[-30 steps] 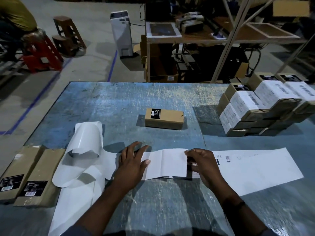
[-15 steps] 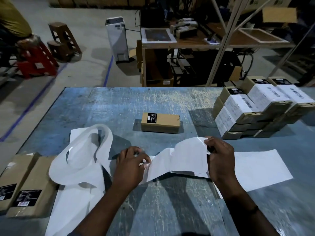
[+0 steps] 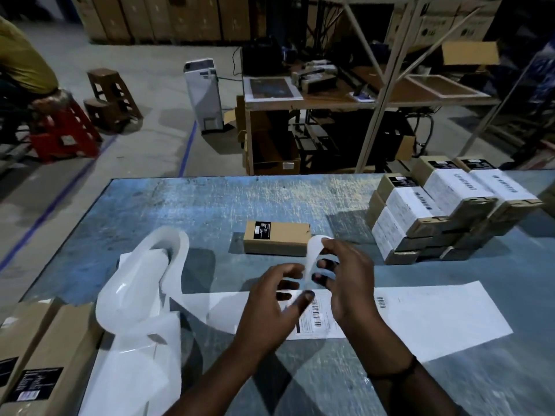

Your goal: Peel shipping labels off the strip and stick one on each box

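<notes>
My right hand (image 3: 350, 277) pinches the top of a peeled white label (image 3: 313, 256), which hangs curled and edge-on above the table. The fingertips of my left hand (image 3: 274, 301) meet the label's lower end. Just behind the hands lies a brown box (image 3: 276, 239) with a small black sticker and no white label. The label strip (image 3: 420, 313) lies flat under and to the right of my hands, printed barcodes showing. Its empty backing (image 3: 144, 283) curls up in loops at the left.
Several labelled boxes (image 3: 435, 211) are stacked at the table's right. Brown boxes without white labels (image 3: 45, 355) lie at the near left edge. Beyond the blue table (image 3: 195, 205) stand a wooden workbench (image 3: 330, 100), a white machine (image 3: 204, 94) and a seated person (image 3: 21, 64).
The label has come free of the strip and both hands have lifted it toward the middle box. The strip has dropped flat on the table again.
</notes>
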Demonstrator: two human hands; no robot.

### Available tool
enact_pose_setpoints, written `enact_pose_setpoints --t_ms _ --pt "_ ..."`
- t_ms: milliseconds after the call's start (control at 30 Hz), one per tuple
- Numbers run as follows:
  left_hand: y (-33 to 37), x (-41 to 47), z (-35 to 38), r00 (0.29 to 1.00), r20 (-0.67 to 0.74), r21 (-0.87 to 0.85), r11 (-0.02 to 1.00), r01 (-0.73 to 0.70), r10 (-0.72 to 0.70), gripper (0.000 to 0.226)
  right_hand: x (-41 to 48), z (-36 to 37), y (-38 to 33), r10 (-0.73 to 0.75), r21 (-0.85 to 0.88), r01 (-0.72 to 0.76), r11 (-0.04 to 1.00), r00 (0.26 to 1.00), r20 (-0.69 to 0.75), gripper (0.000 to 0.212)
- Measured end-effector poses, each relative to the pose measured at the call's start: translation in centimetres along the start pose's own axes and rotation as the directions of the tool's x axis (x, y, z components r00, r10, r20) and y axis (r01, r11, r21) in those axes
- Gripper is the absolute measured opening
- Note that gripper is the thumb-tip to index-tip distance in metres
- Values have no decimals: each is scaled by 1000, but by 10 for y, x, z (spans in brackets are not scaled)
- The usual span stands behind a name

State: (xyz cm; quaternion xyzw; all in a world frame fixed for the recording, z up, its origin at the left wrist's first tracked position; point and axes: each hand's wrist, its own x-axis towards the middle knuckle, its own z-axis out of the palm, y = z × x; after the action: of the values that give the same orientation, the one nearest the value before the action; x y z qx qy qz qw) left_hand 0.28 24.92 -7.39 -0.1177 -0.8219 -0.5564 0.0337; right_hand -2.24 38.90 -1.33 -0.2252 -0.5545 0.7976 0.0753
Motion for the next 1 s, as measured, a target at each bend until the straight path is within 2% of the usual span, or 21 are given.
enact_pose_setpoints --t_ms 100,233,300,333,400,467,633,767,900,1000 --pt "-1 6 1 996 -70 -90 995 43 -49 18 -3 3 -2 83 -4 -83 997 993 83 25" --pt "-7 16 -10 961 -129 -300 933 198 -245 13 -3 -9 1 33 -60 -28 998 995 96 49" --pt "-5 20 -17 937 -116 -380 886 266 -331 17 -1 -17 4 14 -88 -8 996 997 72 59" --pt "-4 20 -21 928 -86 -428 855 294 -362 18 1 -21 6 -6 -110 12 994 998 55 56" --pt "-4 21 -26 920 -25 -487 809 330 -391 17 6 -29 11 -71 -188 75 979 997 29 30" --pt "-8 22 -29 925 -11 -461 823 332 -380 16 9 -34 13 -105 -260 119 958 992 64 4" --pt "-10 21 -31 941 36 -387 864 324 -337 12 9 -36 21 -117 -302 164 939 979 167 5" --pt "-17 25 -32 935 77 -326 877 352 -347 14 12 -35 26 -150 -322 194 927 976 158 7" --pt "-27 32 -35 929 82 -243 896 371 -362 14 17 -40 29 -120 -344 163 925 983 141 5" --pt "-31 43 -38 909 58 -257 874 412 -412 7 26 -44 34 -97 -366 123 923 991 90 4"
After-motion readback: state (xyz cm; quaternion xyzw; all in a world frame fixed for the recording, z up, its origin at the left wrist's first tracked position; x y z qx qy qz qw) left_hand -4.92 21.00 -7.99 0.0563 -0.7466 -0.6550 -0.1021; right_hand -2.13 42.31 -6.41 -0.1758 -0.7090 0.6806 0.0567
